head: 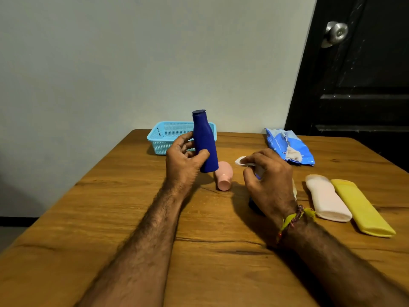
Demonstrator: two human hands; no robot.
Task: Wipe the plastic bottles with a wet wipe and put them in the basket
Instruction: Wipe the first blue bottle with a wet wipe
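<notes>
My left hand grips a dark blue plastic bottle near its base and holds it upright above the table, in front of the light blue basket. My right hand pinches a white wet wipe a short way right of the bottle, apart from it. A small pink bottle lies on the table between my hands. A white bottle and a yellow bottle lie side by side at the right. A dark object shows partly under my right hand.
A blue wet wipe packet lies open at the back right of the wooden table. The basket stands at the table's far edge against the wall. A dark door with a metal knob is at the right.
</notes>
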